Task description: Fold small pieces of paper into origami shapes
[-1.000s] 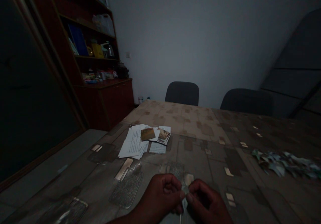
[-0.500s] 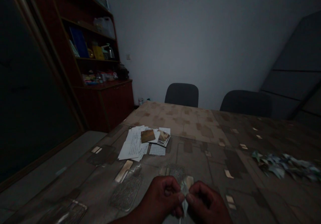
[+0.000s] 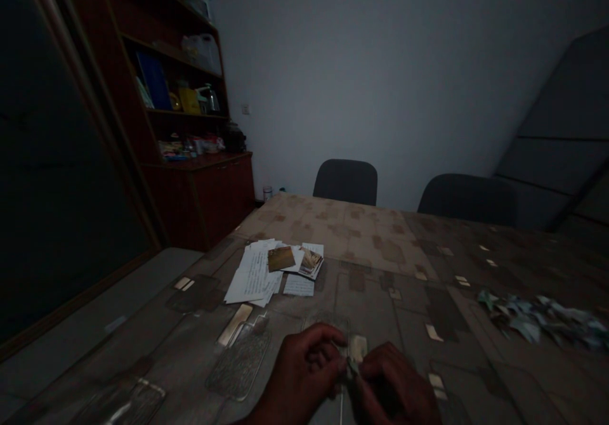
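Dim room: smooth pale wall [image 3: 380, 82] behind us, one table [image 3: 366, 228] in front, its brown cover printed with rounded rectangles, sheen in places. Going left to right:
- One flat dark panel [image 3: 57, 158], framed.
- One reddish-brown cabinet [image 3: 221, 190], wood look, open shelves: one blue upright slab [image 3: 155, 80], one yellow boxy item [image 3: 190, 101]; small packets too dim to count.
- White paper sheets [image 3: 247, 282], flat, overlapping, count unclear; lines of writing too small for us to read. Two rectangular pictures [image 3: 281, 258] face up on top.
- Our left hand [image 3: 302, 368]: index tip apart from thumb, other fingers curled; can't tell if they grip.
- One gray chair [image 3: 346, 181], rounded back.
- One small pale-green creased piece [image 3: 353, 368], paper-like, between our hands, above the table.
- Our right hand [image 3: 399, 380]: thumb and index pinched on that piece.
- Second gray chair [image 3: 466, 196], same shape.
- One heap of crumpled pieces [image 3: 537, 317], greenish, jagged, uncountable. No brand legible.
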`<action>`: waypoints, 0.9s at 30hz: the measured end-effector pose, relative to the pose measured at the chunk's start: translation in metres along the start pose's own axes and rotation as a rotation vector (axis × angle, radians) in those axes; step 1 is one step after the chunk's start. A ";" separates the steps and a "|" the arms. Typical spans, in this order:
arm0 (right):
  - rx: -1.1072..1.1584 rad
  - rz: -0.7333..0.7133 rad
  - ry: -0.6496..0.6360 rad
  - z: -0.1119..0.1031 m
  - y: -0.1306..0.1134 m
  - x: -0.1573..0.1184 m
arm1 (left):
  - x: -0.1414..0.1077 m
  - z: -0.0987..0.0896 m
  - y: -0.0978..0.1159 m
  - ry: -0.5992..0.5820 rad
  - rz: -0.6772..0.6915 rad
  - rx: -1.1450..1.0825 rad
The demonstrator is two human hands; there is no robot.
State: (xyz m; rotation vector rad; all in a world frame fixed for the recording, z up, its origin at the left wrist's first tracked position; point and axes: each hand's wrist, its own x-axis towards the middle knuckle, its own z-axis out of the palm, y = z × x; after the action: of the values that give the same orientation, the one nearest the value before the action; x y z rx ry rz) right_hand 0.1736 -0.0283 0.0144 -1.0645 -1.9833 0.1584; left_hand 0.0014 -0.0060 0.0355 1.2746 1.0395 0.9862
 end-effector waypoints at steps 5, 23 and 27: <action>-0.053 -0.040 -0.006 0.001 0.002 -0.002 | -0.003 -0.001 0.003 -0.008 0.044 0.125; 0.345 0.405 0.081 0.005 0.003 -0.002 | 0.001 -0.004 0.002 -0.057 0.042 0.146; 0.501 0.542 0.039 0.016 -0.001 -0.005 | 0.002 -0.004 -0.001 -0.060 0.022 -0.006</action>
State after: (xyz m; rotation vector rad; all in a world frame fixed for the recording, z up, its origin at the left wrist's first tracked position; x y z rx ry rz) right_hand 0.1624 -0.0285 0.0020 -1.2191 -1.4591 0.8668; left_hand -0.0017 -0.0031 0.0346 1.3059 0.9780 0.9614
